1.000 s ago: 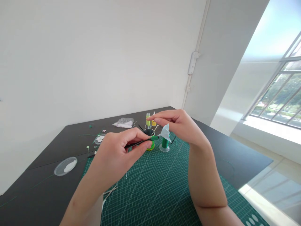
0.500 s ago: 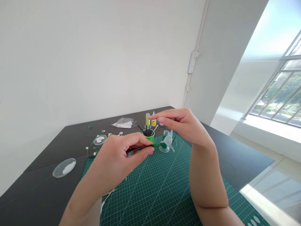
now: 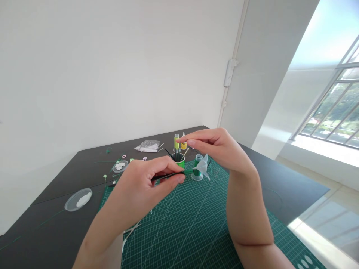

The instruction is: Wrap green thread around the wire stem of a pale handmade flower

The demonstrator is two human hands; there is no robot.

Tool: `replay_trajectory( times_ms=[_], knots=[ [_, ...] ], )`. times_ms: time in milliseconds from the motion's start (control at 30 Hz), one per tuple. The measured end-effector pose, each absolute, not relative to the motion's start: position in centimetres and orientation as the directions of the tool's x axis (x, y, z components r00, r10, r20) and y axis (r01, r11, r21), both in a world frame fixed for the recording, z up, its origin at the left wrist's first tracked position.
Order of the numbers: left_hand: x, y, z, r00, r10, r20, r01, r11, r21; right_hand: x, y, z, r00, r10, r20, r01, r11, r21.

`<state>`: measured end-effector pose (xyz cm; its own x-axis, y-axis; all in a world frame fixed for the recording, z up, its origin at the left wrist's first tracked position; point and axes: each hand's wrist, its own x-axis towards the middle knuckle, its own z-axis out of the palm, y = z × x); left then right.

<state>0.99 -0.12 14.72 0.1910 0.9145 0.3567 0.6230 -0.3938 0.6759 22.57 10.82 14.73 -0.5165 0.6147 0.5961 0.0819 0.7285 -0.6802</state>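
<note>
L hand [image 3: 144, 181] pinching slim black-and-green rod [image 3: 189, 172] w/ translucent pale-blue petals [image 3: 202, 167] at tip; R hand [image 3: 221, 148] nearby, can't tell if pinching.

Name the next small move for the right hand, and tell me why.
Probably lower the right hand to steady the pale petals: they jut out, apparently untouched by it, beyond the left hand, which pinches a thin dark piece, while the right hand hovers above with nothing visible in its grasp.
</note>
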Motion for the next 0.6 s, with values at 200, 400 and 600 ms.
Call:
replay_trajectory(
  times_ms=[200, 400, 600],
  knots=[
    [1.02, -0.18, 14.62, 0.196, 0.882, 0.429, 0.615, -0.452, 0.646, 22.66, 10.89, 14.81, -0.534, 0.609, 0.587, 0.070, 0.724, -0.687],
    [0.98, -0.08, 14.47, 0.200, 0.878, 0.435, 0.620, -0.457, 0.638, 22.73, 10.86, 14.79, -0.521, 0.617, 0.590, 0.039, 0.708, -0.705],
    [1.13, -0.13, 14.49, 0.207, 0.897, 0.391, 0.629, -0.428, 0.649, 22.88, 10.57, 14.82, -0.510, 0.620, 0.596, 0.013, 0.698, -0.716]
  ],
)
